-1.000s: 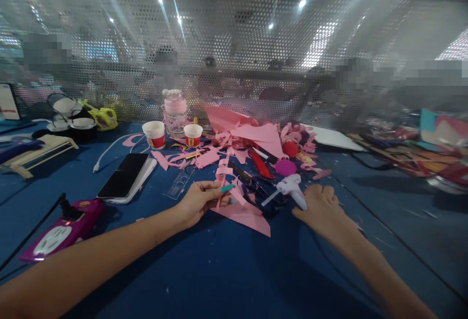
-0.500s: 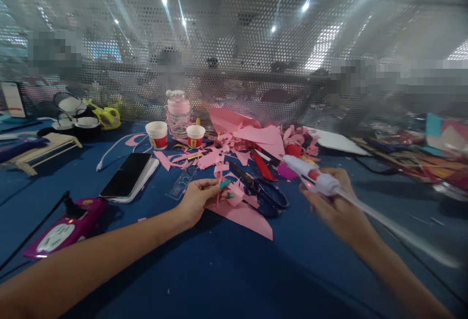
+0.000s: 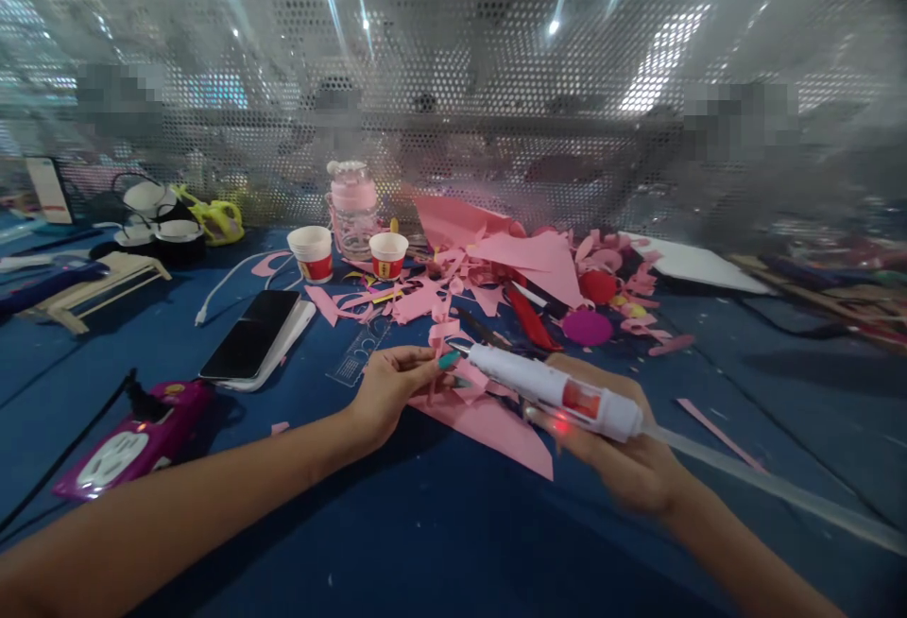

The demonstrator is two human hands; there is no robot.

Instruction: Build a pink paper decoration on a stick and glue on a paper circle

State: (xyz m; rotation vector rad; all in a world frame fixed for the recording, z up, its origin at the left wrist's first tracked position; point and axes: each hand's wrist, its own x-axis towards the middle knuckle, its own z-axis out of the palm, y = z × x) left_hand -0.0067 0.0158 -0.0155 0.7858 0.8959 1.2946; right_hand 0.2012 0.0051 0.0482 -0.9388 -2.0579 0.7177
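Note:
My left hand (image 3: pixel 393 386) pinches a curled pink paper strip (image 3: pixel 443 327) between thumb and fingers, low over the blue table. In my right hand (image 3: pixel 624 453) is a white hot glue gun (image 3: pixel 553 382), with a clear glue stick (image 3: pixel 786 495) trailing from its back and a red light glowing. The gun's metal tip points left, right by my left thumb and the strip; whether it touches is unclear. Beneath lies a larger piece of pink paper (image 3: pixel 488 429). Scissors (image 3: pixel 482 327) are mostly hidden behind the gun and my right hand.
Pink scraps (image 3: pixel 524 259), a red-handled cutter (image 3: pixel 533 316) and a purple disc (image 3: pixel 587 326) lie ahead. Paper cups (image 3: pixel 310 254), a bottle (image 3: pixel 352 207), a phone (image 3: pixel 251 334) and a purple power strip (image 3: pixel 134 438) are to the left. A perforated metal screen (image 3: pixel 453 98) stands behind.
My right hand has brought the glue gun leftward, so its tip is now beside my left fingers. My left hand keeps its pinch on the strip. The view has shifted slightly.

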